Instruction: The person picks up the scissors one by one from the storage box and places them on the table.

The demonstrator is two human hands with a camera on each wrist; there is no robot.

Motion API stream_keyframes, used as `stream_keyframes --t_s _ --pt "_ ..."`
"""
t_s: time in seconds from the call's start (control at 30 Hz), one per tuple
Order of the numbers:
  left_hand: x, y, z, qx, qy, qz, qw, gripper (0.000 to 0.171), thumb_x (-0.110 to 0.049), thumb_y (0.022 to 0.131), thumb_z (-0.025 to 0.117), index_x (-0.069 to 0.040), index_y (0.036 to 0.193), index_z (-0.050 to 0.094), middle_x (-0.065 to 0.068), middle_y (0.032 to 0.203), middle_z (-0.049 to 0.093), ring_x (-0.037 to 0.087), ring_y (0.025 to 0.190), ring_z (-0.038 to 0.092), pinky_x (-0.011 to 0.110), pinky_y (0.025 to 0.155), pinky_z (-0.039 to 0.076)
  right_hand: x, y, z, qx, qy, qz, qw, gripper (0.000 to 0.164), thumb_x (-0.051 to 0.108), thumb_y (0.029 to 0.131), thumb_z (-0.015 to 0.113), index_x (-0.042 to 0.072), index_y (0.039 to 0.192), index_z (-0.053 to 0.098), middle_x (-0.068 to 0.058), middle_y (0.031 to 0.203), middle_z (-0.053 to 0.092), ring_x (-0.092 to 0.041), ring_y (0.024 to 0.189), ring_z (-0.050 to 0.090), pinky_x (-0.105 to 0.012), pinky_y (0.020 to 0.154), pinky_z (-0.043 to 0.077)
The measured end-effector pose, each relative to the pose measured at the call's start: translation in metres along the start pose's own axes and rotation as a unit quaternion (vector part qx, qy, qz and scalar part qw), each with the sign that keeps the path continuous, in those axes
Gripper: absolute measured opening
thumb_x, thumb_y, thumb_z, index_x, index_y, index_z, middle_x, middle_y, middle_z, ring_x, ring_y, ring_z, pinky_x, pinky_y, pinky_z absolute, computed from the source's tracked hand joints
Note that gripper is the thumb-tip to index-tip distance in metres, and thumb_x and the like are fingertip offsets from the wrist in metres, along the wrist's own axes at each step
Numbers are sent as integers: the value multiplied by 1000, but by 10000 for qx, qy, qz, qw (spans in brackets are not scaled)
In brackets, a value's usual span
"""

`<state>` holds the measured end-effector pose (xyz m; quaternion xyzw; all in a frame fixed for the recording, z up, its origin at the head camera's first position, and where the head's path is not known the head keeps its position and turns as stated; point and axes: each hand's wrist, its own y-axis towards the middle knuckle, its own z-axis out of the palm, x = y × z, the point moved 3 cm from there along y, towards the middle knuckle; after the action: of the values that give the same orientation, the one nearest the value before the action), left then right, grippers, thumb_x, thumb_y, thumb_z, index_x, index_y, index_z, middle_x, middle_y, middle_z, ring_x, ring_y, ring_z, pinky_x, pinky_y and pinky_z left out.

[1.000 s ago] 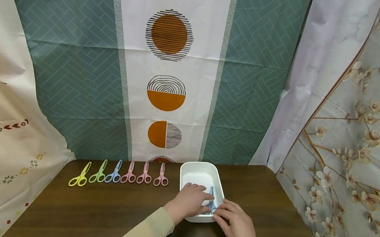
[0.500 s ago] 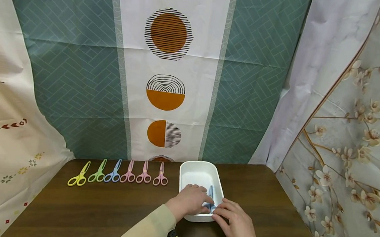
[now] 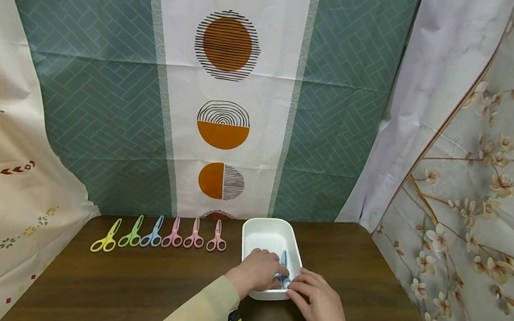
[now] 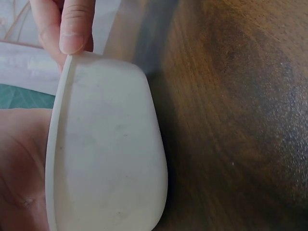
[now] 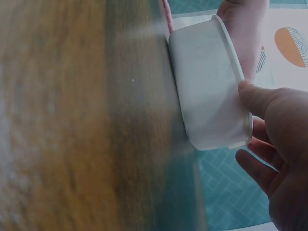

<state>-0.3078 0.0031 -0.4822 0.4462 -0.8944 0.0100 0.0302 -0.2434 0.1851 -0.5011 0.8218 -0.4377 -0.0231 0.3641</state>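
A white box (image 3: 268,232) with rounded corners stands on the table. My left hand (image 3: 257,271) reaches over its left side, with thumb and forefinger at the handles of blue scissors (image 3: 284,261) inside. The scissors lie along the right inner wall, blades pointing away from me; part of the handles is hidden by the fingers. My right hand (image 3: 318,304) grips the near right corner of the box. In the right wrist view the right thumb (image 5: 255,96) is on the outer wall at the rim. The left wrist view shows the outside of the box (image 4: 108,144), hiding the left fingertips.
Left of the box, a row of scissors runs along the back of the brown table (image 3: 138,292): yellow (image 3: 107,239), green (image 3: 132,234), blue (image 3: 153,234) and several pink pairs (image 3: 194,237). Patterned cloths hang behind and at both sides.
The left thumb and forefinger have drawn closer together at the handles of the blue scissors, and more of the handles shows. The right hand and the box stay in place.
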Motion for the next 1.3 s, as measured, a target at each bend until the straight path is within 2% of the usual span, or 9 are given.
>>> stream_keyframes --t_s 0.37,0.57,0.67,0.77,0.87,0.93,1.1,1.3 --pt "2 -2 -4 -172 366 -212 9990 32 -33 98 82 -41 129 81 -6 111 75 16 99 65 37 95 52 1 0 -2 46 -139 -28 9999 13 25 85 96 29 92 86 15 109 77 -20 129 70 -47 94 63" --pt "2 -2 -5 -140 324 -378 9987 23 -29 100 79 -32 122 83 -3 109 74 19 98 64 41 100 53 1 0 -2 126 -113 49 9998 13 25 86 96 29 93 86 15 109 77 -20 130 69 -47 95 63" --pt "3 -3 -4 -130 324 -456 9983 19 -36 103 76 -26 117 84 0 106 75 20 97 65 42 100 53 1 0 -1 136 -115 90 9998 14 25 85 96 30 93 86 18 109 76 -19 130 69 -47 95 63" --pt "3 -3 -4 -110 398 -557 9976 31 -50 104 73 -23 114 84 2 104 75 22 95 65 42 95 54 0 0 0 122 -108 129 9998 14 26 85 96 31 92 85 21 109 75 -18 130 69 -46 95 63" --pt "2 -4 -4 -42 496 -690 9964 43 -63 100 74 -23 112 84 3 103 74 23 94 66 42 92 54 0 0 0 110 -99 122 9998 14 26 85 96 32 92 85 22 109 74 -18 131 69 -47 94 63" --pt "2 -3 -3 24 539 -776 9955 45 -64 96 78 -23 111 83 2 102 73 23 93 65 42 90 54 0 0 0 103 -107 94 9998 14 26 86 96 32 92 85 22 109 74 -18 131 69 -47 94 63" --pt "2 -2 -3 37 576 -897 9943 34 -51 91 86 -22 108 82 1 97 70 23 86 63 42 87 54 0 0 1 -34 -152 -58 9999 16 25 84 97 32 91 85 22 108 74 -19 129 70 -45 92 64" --pt "2 -3 -2 -84 622 -878 9942 15 -33 95 81 -22 106 82 3 94 69 24 78 63 44 83 56 0 0 1 -77 -108 -113 9998 14 27 86 96 32 91 85 20 108 75 -19 129 70 -45 90 64"
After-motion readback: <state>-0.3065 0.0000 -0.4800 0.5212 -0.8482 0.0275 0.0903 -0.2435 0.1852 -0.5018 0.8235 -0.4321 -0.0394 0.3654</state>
